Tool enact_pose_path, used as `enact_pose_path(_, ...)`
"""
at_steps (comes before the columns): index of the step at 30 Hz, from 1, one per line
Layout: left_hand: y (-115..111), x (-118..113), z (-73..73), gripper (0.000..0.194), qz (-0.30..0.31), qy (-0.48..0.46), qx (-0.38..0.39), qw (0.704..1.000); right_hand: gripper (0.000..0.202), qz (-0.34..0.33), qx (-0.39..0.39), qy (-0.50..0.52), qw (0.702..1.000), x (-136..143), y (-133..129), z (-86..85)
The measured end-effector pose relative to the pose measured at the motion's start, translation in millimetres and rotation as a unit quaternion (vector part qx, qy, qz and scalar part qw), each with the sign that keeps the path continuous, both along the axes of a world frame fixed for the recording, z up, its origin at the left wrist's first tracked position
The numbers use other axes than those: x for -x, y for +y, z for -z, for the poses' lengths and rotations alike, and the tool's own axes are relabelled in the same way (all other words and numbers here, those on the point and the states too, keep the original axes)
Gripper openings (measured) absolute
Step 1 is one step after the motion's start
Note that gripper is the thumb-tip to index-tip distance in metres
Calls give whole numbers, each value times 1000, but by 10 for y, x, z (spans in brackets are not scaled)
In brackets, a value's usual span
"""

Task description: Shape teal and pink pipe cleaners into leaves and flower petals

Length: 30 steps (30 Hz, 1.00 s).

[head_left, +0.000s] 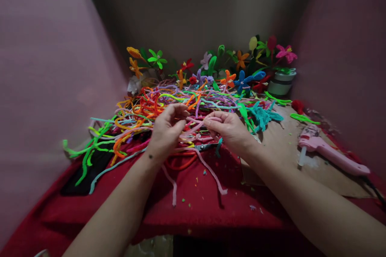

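Between my two hands, over the front of a tangled heap of coloured pipe cleaners (144,106), is a pale pink pipe cleaner (196,127). My right hand (230,128) pinches its bent end between thumb and fingers. My left hand (169,128) has its fingers curled with the thumb close to them, at the other end of the pink piece; what it grips there is too small to make out. Just below the hands lie scissors (205,146), partly covered by pipe cleaners. Two pink strands (211,170) hang toward the front of the red cloth (196,209).
Pipe-cleaner flowers (243,81) stand along the back, with a pale green pot (282,83) at the right. A pink glue gun (331,150) rests on cardboard (319,180). A dark flat object (81,176) lies front left; walls rise at both sides.
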<state>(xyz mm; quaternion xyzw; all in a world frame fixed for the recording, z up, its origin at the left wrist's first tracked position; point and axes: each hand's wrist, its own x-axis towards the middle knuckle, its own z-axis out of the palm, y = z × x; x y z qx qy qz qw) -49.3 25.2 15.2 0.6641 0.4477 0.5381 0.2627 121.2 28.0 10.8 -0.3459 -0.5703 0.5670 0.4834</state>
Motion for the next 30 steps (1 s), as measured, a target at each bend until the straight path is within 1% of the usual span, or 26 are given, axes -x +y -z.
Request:
enact_pose_path(1, 17, 25, -20, 24, 25, -84, 85, 993, 14, 10, -25, -18, 999, -7, -10, -13)
enact_pose_path(2, 27, 46, -40, 21, 56, -145, 163, 974, 13, 12, -51, -34, 998, -13, -21, -25)
enact_pose_path(3, 29, 62, -55, 18, 95, -186, 233, 950, 12, 10, -78, -50, 996, -19, -32, -37)
enact_pose_path(5, 20, 70, -67, 13, 185, -223, 343, 894, 10, 5, -136, -81, 987, -28, -51, -51)
enact_pose_path(6, 13, 65, -62, 13, 227, -232, 379, 867, 9, 2, -164, -94, 982, -31, -58, -53)
enact_pose_path(8, -3, 43, -37, 18, 290, -239, 422, 825, 8, -3, -214, -110, 971, -34, -71, -48)
enact_pose_path(9, -12, 32, -21, 21, 313, -237, 434, 811, 9, -3, -238, -116, 964, -34, -76, -43)
enact_pose_path(11, -30, 17, 6, 27, 351, -223, 449, 791, 11, 3, -289, -126, 949, -32, -86, -31)
enact_pose_path(13, -53, 14, 16, 31, 377, -222, 458, 774, 13, 20, -332, -140, 933, -31, -93, -21)
enact_pose_path(16, -90, 14, -4, 35, 387, -239, 462, 761, 14, 38, -371, -152, 915, -36, -95, -19)
enact_pose_path(18, -110, 12, -32, 30, 380, -236, 453, 771, 15, 50, -389, -162, 906, -42, -91, -27)
enact_pose_path(19, -118, 11, -46, 27, 371, -225, 443, 785, 15, 56, -397, -168, 900, -45, -88, -32)
enact_pose_path(20, -123, 9, -59, 24, 356, -205, 429, 805, 15, 62, -404, -176, 895, -46, -87, -37)
enact_pose_path(21, -127, 6, -70, 22, 336, -170, 410, 831, 15, 68, -409, -185, 891, -45, -87, -41)
enact_pose_path(22, -131, 3, -78, 22, 311, -121, 379, 863, 14, 75, -409, -196, 888, -42, -89, -44)
enact_pose_path(23, -136, -1, -81, 22, 281, -54, 332, 899, 14, 81, -402, -209, 888, -36, -92, -44)
enact_pose_path(24, -144, -7, -79, 23, 242, 30, 266, 933, 13, 88, -387, -222, 890, -28, -96, -42)
enact_pose_path(25, -154, -14, -71, 23, 195, 127, 183, 955, 12, 96, -363, -234, 897, -19, -99, -39)
enact_pose_path(26, -168, -23, -58, 23, 141, 231, 89, 959, 12, 103, -329, -243, 907, -8, -101, -34)
enact_pose_path(27, -186, -35, -41, 21, 84, 330, -5, 940, 11, 105, -284, -244, 921, 2, -99, -28)
enact_pose_path(28, -206, -48, -23, 19, 30, 415, -88, 905, 12, 101, -229, -233, 940, 9, -93, -22)
enact_pose_path(29, -226, -62, -4, 16, -17, 483, -153, 862, 13, 90, -167, -212, 959, 14, -84, -16)
enact_pose_path(30, -246, -75, 13, 16, -53, 531, -200, 822, 14, 73, -104, -182, 975, 16, -72, -11)
